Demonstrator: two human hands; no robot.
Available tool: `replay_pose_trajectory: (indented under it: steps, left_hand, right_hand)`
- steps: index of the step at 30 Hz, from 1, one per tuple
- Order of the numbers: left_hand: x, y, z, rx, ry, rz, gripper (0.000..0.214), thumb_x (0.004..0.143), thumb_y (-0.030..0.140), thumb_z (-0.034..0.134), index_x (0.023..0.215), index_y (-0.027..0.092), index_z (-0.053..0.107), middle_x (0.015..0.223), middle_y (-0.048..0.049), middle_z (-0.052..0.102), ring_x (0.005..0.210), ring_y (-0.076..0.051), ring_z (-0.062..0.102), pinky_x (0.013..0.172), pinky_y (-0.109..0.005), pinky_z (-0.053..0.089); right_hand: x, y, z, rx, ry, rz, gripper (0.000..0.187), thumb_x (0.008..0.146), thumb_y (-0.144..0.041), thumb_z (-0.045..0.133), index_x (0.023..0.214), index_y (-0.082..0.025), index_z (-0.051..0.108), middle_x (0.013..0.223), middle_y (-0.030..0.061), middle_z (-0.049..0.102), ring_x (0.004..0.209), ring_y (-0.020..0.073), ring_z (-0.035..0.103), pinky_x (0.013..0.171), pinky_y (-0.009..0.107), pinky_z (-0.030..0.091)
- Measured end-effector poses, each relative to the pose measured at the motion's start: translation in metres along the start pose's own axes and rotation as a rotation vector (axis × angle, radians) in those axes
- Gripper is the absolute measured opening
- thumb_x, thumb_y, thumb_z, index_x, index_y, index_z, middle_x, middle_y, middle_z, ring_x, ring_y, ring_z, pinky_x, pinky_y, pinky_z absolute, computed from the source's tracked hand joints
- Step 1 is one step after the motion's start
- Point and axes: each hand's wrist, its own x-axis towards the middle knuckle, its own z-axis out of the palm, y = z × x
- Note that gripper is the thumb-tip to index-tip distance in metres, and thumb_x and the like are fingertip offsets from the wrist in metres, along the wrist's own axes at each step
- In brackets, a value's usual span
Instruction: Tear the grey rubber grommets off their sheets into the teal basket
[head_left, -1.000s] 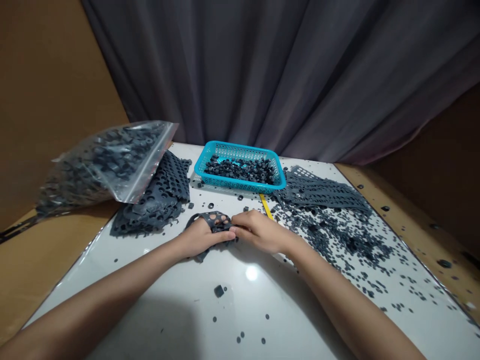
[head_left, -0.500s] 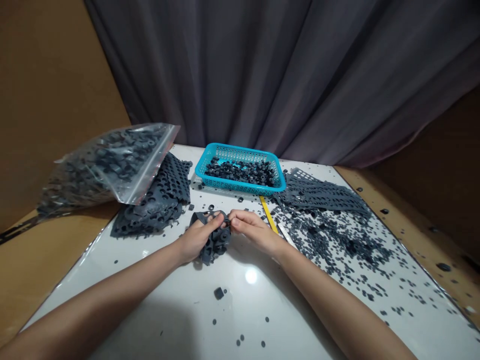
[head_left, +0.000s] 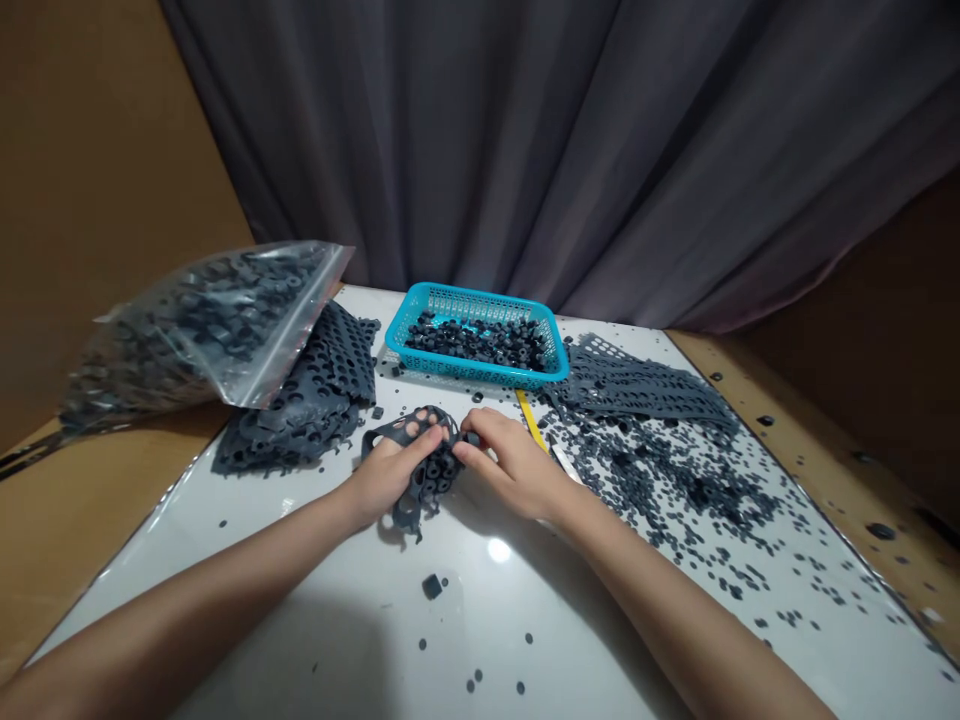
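My left hand (head_left: 386, 478) is closed on a crumpled dark grey perforated rubber sheet (head_left: 435, 482), with fingertips showing through its holes. Thick ring-shaped pieces still sit in the sheet's lower folds. At the sheet's right edge, my right hand (head_left: 510, 462) pinches a small dark rubber piece (head_left: 471, 438) between thumb and fingers; whether it is still joined to the sheet I cannot tell. Behind both hands stands a turquoise plastic basket (head_left: 480, 374) holding many small dark rubber pieces.
A zip bag of dark pieces (head_left: 225, 310) leans over a stack of perforated sheets (head_left: 300, 400) at left. More punched sheets (head_left: 645, 385) lie at right, behind scattered small discs (head_left: 675, 490). A yellow strip (head_left: 531, 420) and a white-and-dark tool (head_left: 564, 460) lie beside my right hand.
My right hand's fingers have opened out slightly, and a dark piece now shows between them. The sheet in my left hand has turned and spread, with more holes and rings facing up.
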Motion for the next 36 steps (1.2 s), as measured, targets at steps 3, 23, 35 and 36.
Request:
replay_pose_trajectory:
  steps: [3, 23, 35, 36]
  left_hand:
    - [-0.002, -0.002, -0.002, 0.134, -0.024, 0.069, 0.025, 0.077, 0.043, 0.061, 0.079, 0.018, 0.059, 0.081, 0.0001, 0.06, 0.083, -0.016, 0.054, 0.078, -0.025, 0.041]
    - [0.001, 0.006, -0.003, -0.301, 0.046, -0.219, 0.031, 0.062, 0.037, 0.076, 0.071, 0.015, 0.055, 0.057, 0.0051, 0.05, 0.052, -0.007, 0.05, 0.051, -0.018, 0.042]
    - [0.003, 0.002, -0.006, -0.206, 0.083, -0.151, 0.035, 0.057, 0.024, 0.08, 0.088, 0.017, 0.065, 0.078, 0.0007, 0.065, 0.066, -0.01, 0.06, 0.06, -0.019, 0.049]
    - [0.004, 0.0, -0.006, -0.209, 0.068, -0.136, 0.034, 0.057, 0.022, 0.08, 0.086, 0.016, 0.065, 0.08, -0.0001, 0.065, 0.071, -0.012, 0.061, 0.067, -0.022, 0.05]
  right_hand:
    - [0.0, -0.004, 0.0, -0.203, -0.033, -0.059, 0.024, 0.09, -0.038, 0.04, 0.075, -0.019, 0.04, 0.073, 0.0036, 0.047, 0.071, 0.0178, 0.041, 0.065, 0.03, 0.031]
    - [0.005, 0.017, 0.022, 1.017, 0.102, 0.087, 0.036, 0.088, -0.045, 0.041, 0.063, -0.021, 0.033, 0.055, -0.0059, 0.024, 0.05, 0.0099, 0.026, 0.052, 0.027, 0.027]
    - [0.069, 0.104, -0.081, -0.244, 0.325, 0.194, 0.008, 0.075, -0.023, 0.056, 0.081, -0.019, 0.053, 0.077, 0.0034, 0.055, 0.071, 0.0189, 0.049, 0.073, 0.036, 0.039]
    - [0.07, 0.106, -0.082, -0.304, 0.288, 0.19, 0.01, 0.074, -0.022, 0.058, 0.083, -0.018, 0.055, 0.083, 0.0058, 0.058, 0.078, 0.0218, 0.052, 0.077, 0.04, 0.04]
